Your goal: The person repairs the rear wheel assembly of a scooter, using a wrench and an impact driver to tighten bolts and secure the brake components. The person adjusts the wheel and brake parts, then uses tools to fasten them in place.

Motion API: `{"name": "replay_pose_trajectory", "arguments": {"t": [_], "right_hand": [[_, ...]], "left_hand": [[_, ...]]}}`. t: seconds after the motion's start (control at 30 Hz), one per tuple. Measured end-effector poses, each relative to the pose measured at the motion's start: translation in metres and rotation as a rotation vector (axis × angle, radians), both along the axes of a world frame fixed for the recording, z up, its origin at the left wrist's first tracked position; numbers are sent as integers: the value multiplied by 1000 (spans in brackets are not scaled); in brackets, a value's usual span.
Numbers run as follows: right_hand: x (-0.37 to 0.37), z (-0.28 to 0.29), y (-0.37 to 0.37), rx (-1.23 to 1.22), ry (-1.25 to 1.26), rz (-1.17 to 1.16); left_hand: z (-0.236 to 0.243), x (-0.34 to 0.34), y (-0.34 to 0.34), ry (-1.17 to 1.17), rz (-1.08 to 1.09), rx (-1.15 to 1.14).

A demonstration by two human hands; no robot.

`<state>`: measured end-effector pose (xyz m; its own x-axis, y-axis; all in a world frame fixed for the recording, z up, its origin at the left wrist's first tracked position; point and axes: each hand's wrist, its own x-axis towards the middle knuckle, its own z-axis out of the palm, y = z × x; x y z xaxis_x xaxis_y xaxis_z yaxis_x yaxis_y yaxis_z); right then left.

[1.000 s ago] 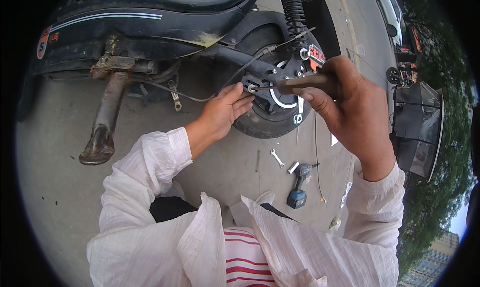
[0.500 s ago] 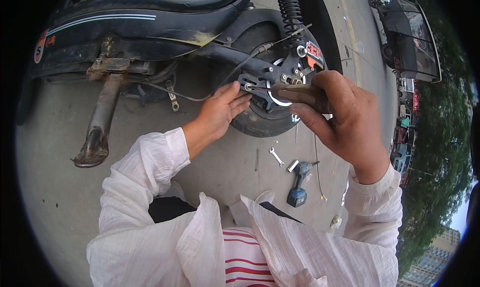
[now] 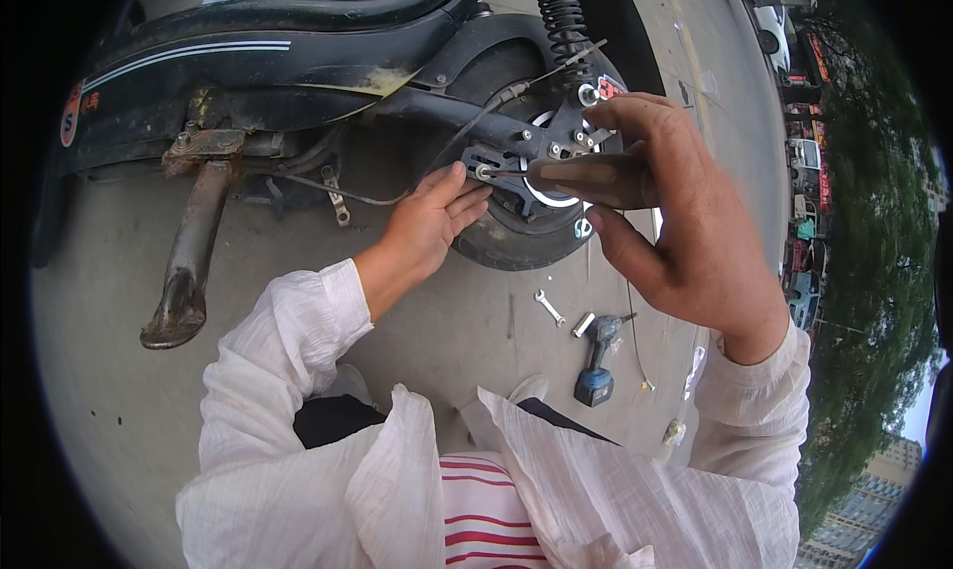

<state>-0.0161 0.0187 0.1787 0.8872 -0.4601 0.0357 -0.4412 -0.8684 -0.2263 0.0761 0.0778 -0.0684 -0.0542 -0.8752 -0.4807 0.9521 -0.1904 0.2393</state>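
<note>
A screwdriver [image 3: 588, 179] with a thick brown handle lies level, its tip at a bolt on a black slotted bracket [image 3: 483, 158] beside a scooter's wheel [image 3: 511, 249]. My right hand [image 3: 700, 236] is around the handle's butt end, which rests toward the palm. Thumb and forefinger stand apart from the handle's sides, and the other fingers are partly hidden. My left hand [image 3: 417, 229] holds the bracket's near end, thumb on top and fingers below. Its fingertips are partly out of sight behind the bracket.
On the pavement lie an open-end wrench [image 3: 549, 308], a small metal socket [image 3: 584, 324] and a blue cordless drill [image 3: 596, 365]. The scooter's rusty stand [image 3: 197, 246] sticks out at left. A shock absorber [image 3: 563, 23] rises above the wheel, and a cable [image 3: 462, 137] crosses the frame.
My right hand's thumb and forefinger have spread away from the screwdriver handle. My left hand stays on the bracket. The whole view has shifted slightly.
</note>
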Motion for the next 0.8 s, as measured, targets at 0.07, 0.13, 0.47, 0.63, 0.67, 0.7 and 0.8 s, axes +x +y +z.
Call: {"name": "replay_pose_trajectory", "arguments": {"t": [0.07, 0.13, 0.47, 0.63, 0.67, 0.7, 0.8], "right_hand": [[-2, 5, -6, -58, 104, 127], [-2, 5, -10, -150, 217, 32], [-1, 16, -24, -62, 352, 106], [-19, -10, -33, 57, -72, 249], [-15, -15, -29, -37, -98, 220], [-14, -12, -29, -219, 82, 149], [-18, 16, -11, -298, 93, 69]], "left_hand": [[-3, 3, 0, -14, 7, -46], [-11, 8, 2, -32, -15, -84], [-10, 4, -3, -62, 11, -36], [-8, 0, -1, -105, -14, -32], [-8, 0, -1, -105, -15, -43], [-9, 2, -1, -106, -16, -53], [-1, 8, 0, -113, -31, -69]]}}
